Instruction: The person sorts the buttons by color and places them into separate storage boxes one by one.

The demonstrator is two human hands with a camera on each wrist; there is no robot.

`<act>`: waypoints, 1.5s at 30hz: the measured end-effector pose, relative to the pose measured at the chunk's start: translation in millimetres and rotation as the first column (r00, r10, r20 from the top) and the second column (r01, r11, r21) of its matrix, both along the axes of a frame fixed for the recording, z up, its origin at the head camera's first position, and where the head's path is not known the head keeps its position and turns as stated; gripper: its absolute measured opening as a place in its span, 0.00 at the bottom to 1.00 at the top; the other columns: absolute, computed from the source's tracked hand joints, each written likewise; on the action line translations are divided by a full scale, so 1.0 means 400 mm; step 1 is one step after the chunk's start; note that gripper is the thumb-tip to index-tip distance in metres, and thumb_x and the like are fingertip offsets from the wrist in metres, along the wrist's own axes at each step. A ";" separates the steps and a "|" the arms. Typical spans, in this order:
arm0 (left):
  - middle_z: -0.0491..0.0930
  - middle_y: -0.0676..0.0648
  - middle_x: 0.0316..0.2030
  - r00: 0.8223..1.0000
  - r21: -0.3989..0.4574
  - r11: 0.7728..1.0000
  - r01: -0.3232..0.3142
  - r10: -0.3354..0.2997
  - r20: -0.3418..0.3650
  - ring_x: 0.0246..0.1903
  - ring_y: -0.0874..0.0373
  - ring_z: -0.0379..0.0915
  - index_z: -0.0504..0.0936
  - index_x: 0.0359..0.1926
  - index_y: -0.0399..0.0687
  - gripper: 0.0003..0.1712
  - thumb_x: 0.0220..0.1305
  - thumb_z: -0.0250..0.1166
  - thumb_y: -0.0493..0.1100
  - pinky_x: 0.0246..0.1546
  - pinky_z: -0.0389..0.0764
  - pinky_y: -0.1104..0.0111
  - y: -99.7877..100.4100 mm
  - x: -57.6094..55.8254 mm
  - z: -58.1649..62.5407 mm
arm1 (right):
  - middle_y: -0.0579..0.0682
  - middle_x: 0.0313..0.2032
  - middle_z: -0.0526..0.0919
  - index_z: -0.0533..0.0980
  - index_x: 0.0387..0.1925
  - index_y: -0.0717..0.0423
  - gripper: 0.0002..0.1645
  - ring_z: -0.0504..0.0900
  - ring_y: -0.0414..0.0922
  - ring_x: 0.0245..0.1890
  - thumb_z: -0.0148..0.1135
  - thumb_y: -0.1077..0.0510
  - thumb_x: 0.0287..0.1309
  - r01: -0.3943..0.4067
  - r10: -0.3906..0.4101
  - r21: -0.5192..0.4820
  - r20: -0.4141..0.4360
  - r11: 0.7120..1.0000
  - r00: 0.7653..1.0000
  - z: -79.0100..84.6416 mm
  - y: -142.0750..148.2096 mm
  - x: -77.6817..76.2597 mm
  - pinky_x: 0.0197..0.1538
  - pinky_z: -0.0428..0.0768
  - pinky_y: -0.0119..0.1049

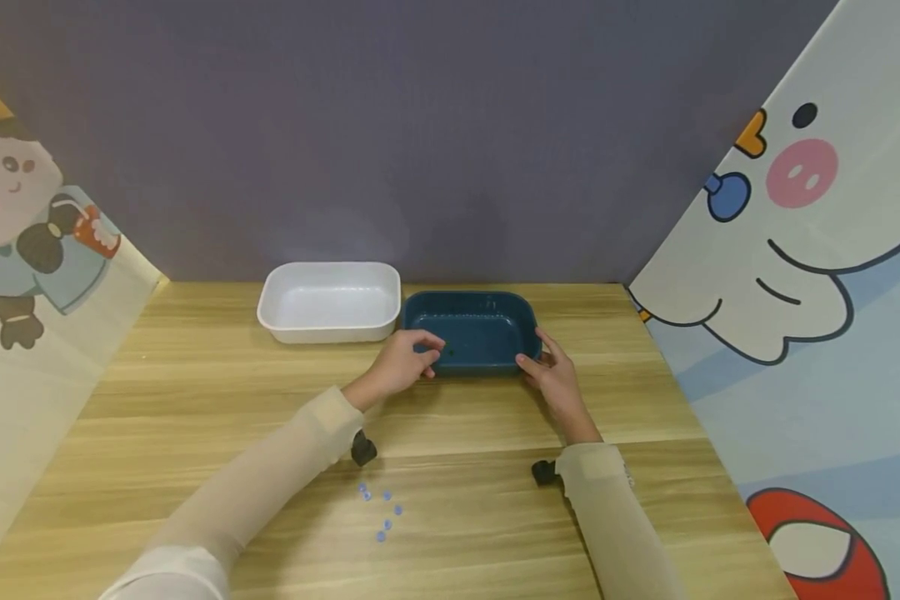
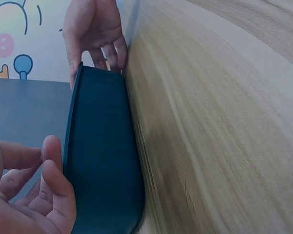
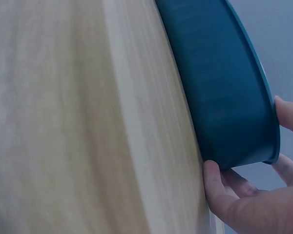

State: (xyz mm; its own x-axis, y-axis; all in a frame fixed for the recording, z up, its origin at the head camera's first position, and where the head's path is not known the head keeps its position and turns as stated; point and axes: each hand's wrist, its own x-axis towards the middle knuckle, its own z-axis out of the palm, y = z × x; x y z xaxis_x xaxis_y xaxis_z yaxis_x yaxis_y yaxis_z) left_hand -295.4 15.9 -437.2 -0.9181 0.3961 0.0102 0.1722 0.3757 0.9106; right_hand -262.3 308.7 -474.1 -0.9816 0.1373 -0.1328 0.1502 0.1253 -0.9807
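Observation:
A dark teal rectangular dish point(image 1: 471, 333) sits on the wooden table against the grey back panel. At its right front corner my right hand point(image 1: 557, 385) holds it, thumb over the rim and fingers along the outer side, also visible in the right wrist view. My left hand point(image 1: 403, 363) is at the dish's left front edge, its thumb and index fingertips close together by the rim. I cannot tell if anything small sits between them. A tiny dark green spot point(image 1: 451, 352) shows inside the dish near those fingertips.
A white rectangular dish point(image 1: 330, 335) stands left of the teal one. Several small pale blue pieces point(image 1: 387, 496) lie scattered on the near part of the wooden table point(image 1: 465, 517). Printed cartoon panels point(image 1: 817, 250) flank the table on both sides.

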 end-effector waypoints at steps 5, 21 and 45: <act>0.84 0.37 0.48 1.000 -0.011 1.000 0.016 -0.016 -0.003 0.32 0.43 0.85 0.84 0.53 0.36 0.13 0.72 0.63 0.35 0.16 0.68 0.72 -0.004 0.009 0.003 | 0.67 0.68 0.62 0.54 0.79 0.39 0.46 0.76 0.49 0.55 0.66 0.57 0.67 -0.002 0.002 -0.025 0.011 1.000 1.000 0.002 0.000 0.002 0.63 0.75 0.54; 0.83 0.32 0.42 0.999 0.011 0.999 0.046 -0.046 -0.024 0.34 0.39 0.83 0.84 0.48 0.32 0.10 0.71 0.63 0.34 0.21 0.73 0.73 -0.043 0.030 -0.012 | 0.67 0.66 0.63 0.55 0.79 0.39 0.45 0.76 0.49 0.55 0.66 0.56 0.67 0.002 -0.001 -0.014 0.025 1.000 1.000 0.001 0.000 -0.007 0.62 0.77 0.52; 0.87 0.45 0.38 0.982 -0.076 0.997 0.013 -0.026 -0.185 0.39 0.54 0.82 0.87 0.43 0.37 0.06 0.67 0.67 0.33 0.42 0.83 0.62 -0.046 0.006 -0.030 | 0.69 0.71 0.59 0.54 0.79 0.52 0.46 0.69 0.58 0.66 0.66 0.60 0.66 -0.028 0.025 0.076 0.038 0.997 0.999 0.085 -0.020 0.003 0.60 0.80 0.40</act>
